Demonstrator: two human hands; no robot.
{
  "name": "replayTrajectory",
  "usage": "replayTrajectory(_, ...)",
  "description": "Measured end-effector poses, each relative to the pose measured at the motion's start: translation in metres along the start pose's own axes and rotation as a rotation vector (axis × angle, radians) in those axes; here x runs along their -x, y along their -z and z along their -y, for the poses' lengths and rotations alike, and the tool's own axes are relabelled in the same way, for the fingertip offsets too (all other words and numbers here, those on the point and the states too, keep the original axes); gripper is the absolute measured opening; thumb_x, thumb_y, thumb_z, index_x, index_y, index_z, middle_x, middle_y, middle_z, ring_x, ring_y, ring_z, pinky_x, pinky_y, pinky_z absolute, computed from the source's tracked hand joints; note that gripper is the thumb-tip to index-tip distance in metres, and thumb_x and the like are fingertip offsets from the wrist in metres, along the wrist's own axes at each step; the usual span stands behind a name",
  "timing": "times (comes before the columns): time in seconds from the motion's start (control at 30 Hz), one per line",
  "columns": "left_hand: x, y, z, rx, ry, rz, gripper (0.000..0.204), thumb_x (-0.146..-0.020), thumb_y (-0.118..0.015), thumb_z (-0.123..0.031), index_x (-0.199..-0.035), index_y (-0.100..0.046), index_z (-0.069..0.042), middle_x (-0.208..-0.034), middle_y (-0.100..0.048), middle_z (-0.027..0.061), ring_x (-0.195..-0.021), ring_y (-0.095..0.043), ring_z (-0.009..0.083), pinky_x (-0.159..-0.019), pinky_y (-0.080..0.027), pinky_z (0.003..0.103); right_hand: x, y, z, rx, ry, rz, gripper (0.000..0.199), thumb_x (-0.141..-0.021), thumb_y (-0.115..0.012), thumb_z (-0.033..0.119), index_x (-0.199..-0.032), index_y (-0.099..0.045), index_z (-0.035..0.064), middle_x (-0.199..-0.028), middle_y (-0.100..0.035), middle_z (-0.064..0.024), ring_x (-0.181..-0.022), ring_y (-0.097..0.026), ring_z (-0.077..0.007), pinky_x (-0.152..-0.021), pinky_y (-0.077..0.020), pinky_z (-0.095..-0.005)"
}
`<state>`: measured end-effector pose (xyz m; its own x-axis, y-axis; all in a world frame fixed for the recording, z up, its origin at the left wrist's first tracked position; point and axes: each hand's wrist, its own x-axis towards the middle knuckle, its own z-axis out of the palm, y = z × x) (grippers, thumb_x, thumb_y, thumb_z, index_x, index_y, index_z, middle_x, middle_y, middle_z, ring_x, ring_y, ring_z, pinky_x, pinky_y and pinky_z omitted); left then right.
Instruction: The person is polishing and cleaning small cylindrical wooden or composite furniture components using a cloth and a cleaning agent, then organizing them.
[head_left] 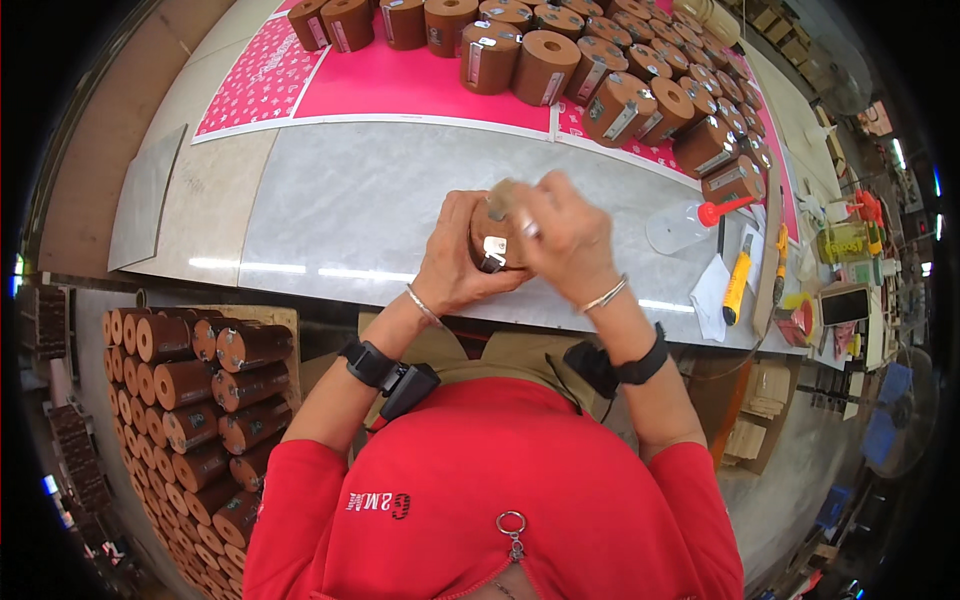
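My left hand is wrapped around a brown wooden cylinder above the grey tabletop near its front edge. A metal fitting that catches the light shows on the cylinder's side. Over its top, my right hand is closed, slightly smeared by motion. A small tan piece, perhaps a rag or pad, sits in its fingers against the cylinder's upper end. Its exact kind is hard to make out.
Many similar brown cylinders stand on a pink sheet at the back. More are stacked at lower left. At right lie a red-tipped squeeze bottle, a yellow cutter knife, white paper and a phone.
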<state>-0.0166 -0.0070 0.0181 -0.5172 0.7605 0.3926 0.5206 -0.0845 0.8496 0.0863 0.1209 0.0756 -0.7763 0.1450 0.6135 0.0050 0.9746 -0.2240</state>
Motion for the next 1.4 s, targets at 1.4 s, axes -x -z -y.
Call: replayTrajectory(1.4, 0.002, -0.003, 0.008, -0.01, -0.1, -0.052, 0.084, -0.057, -0.086, -0.028, -0.125, -0.043, -0.002, -0.112, -0.048, 0.0155, -0.104, -0.052, 0.0315, -0.089, -0.045, 0.038, 0.017, 0.013, 0.013, -0.029, -0.032, 0.045, 0.022, -0.071, -0.062, 0.006, -0.093, -0.062, 0.0075, -0.075, -0.049, -0.006, -0.065, -0.057, -0.0213, -0.05, -0.0468, -0.0328)
